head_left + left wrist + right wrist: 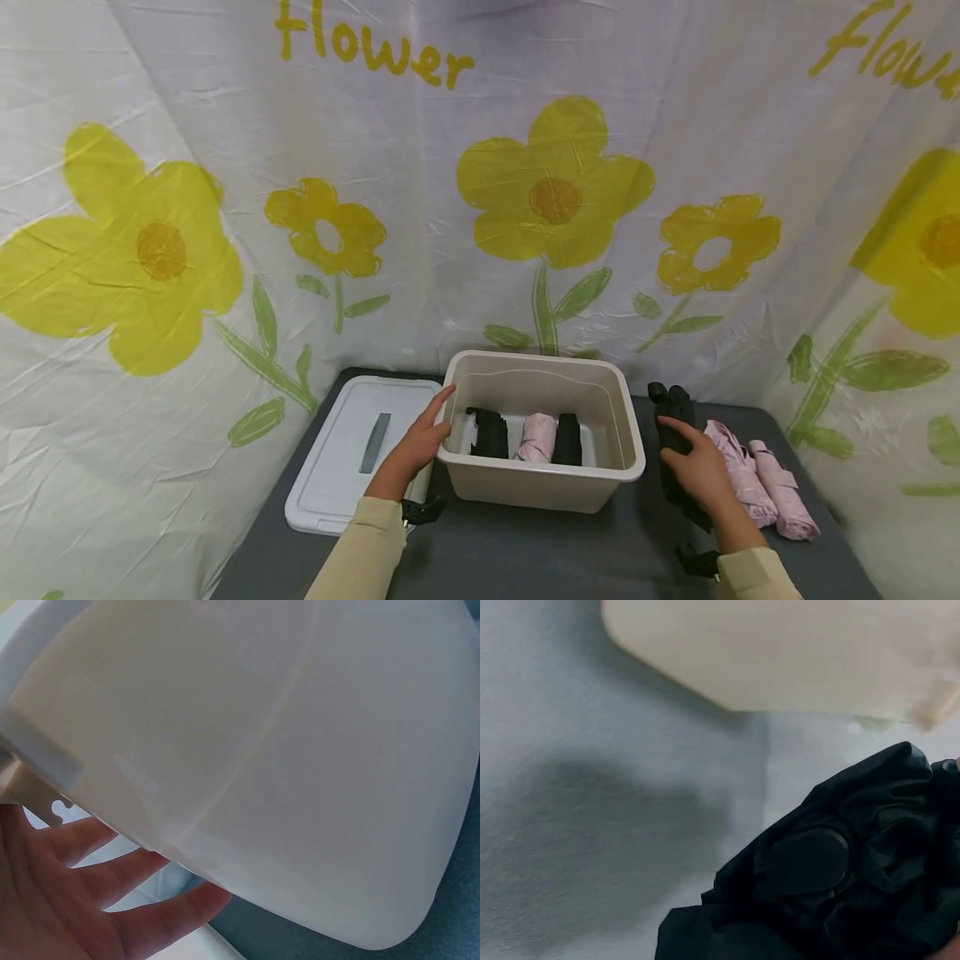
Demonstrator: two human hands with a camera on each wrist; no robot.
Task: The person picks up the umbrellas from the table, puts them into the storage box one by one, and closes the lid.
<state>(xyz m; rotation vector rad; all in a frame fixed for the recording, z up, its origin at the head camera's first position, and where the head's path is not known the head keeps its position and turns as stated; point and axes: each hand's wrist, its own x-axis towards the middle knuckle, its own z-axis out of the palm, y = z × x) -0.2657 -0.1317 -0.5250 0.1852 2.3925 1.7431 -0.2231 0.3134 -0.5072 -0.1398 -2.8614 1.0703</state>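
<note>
A beige plastic storage box (525,487) stands in the middle of the table. Inside it lie a rolled pink bundle (537,437) and two black bundles, one on the left (490,433) and one on the right (567,439). My left hand (417,446) touches the box's left side; in the left wrist view its fairly straight fingers (169,919) meet the outer wall. To the right of the box, my right hand (699,467) holds a black folded umbrella (832,862), its round end cap visible. Two dark knobs show at its far end, so a second umbrella may lie there.
A white lid (330,467) with a grey handle lies left of the box. Two rolled pink bundles, one nearer (738,479) and one farther right (783,492), rest beyond my right hand. A flower-printed curtain (420,292) hangs behind the dark table (517,554).
</note>
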